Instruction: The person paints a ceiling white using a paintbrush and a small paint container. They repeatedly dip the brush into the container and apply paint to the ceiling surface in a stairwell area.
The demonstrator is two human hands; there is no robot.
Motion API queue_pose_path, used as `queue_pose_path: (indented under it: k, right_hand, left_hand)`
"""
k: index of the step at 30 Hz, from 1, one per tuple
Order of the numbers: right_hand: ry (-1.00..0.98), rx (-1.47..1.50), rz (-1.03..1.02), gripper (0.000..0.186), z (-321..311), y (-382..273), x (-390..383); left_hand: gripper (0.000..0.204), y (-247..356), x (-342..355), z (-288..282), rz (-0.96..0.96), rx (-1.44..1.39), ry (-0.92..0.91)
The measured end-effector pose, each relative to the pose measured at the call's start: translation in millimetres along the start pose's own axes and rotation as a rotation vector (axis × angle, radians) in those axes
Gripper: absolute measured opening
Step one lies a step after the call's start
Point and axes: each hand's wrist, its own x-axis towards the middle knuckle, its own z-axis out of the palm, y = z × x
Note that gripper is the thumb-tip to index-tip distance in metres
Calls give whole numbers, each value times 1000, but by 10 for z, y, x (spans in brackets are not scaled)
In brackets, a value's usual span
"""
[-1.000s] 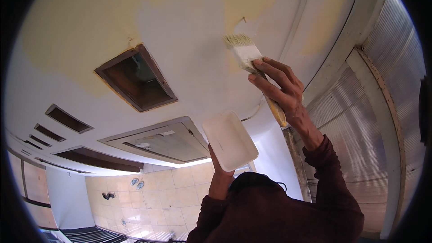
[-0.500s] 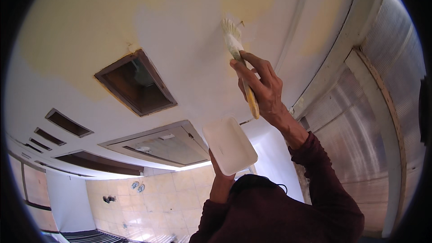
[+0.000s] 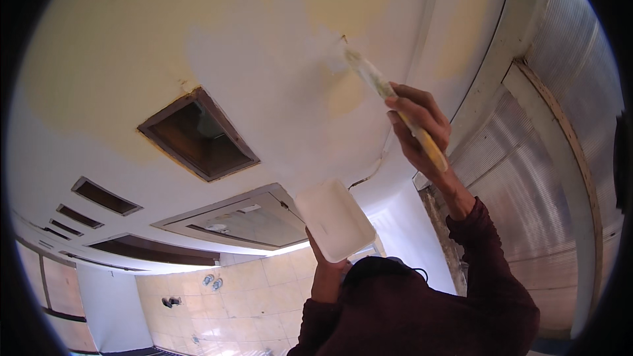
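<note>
My right hand (image 3: 418, 122) grips a paintbrush (image 3: 374, 78) by its yellowish wooden handle, its bristles at the wall (image 3: 264, 59) just below a small hook or nail (image 3: 343, 39), where white paint borders pale yellow patches. My left hand (image 3: 320, 252) holds a white rectangular tray (image 3: 334, 217) lower down, mostly hidden behind it. Whether the bristles press on the surface is hard to tell.
A dark-framed square opening (image 3: 198, 135), narrow slots (image 3: 105, 194) and a framed glazed window (image 3: 237, 217) are in the wall. Right are ribbed translucent panels (image 3: 527, 204) with wooden framing (image 3: 554, 118). Below is a tiled floor (image 3: 244, 296) with sandals (image 3: 212, 282).
My right hand first rose leftward with the brush, then shifted right and down, the brush now slanting up-left. The tray moved slightly down. The wall features shifted slightly in view.
</note>
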Motion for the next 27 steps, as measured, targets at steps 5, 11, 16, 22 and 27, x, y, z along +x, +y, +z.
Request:
queue_pose_path:
  k: [5, 11, 16, 22, 27]
  right_hand:
    - [215, 600, 336, 21, -230, 367, 246]
    - [116, 604, 368, 23, -101, 654, 466]
    - [178, 569, 345, 22, -173, 526, 488]
    - [158, 114, -3, 24, -228, 306, 450]
    - [58, -425, -336, 37, -190, 195, 425]
  left_hand:
    - [50, 9, -8, 146, -49, -56, -2]
    - [54, -42, 30, -65, -44, -53, -26]
    - [55, -58, -8, -112, -54, -63, 9]
    - [54, -73, -26, -75, -39, -58, -23]
    - [52, -78, 40, -53, -37, 32, -1]
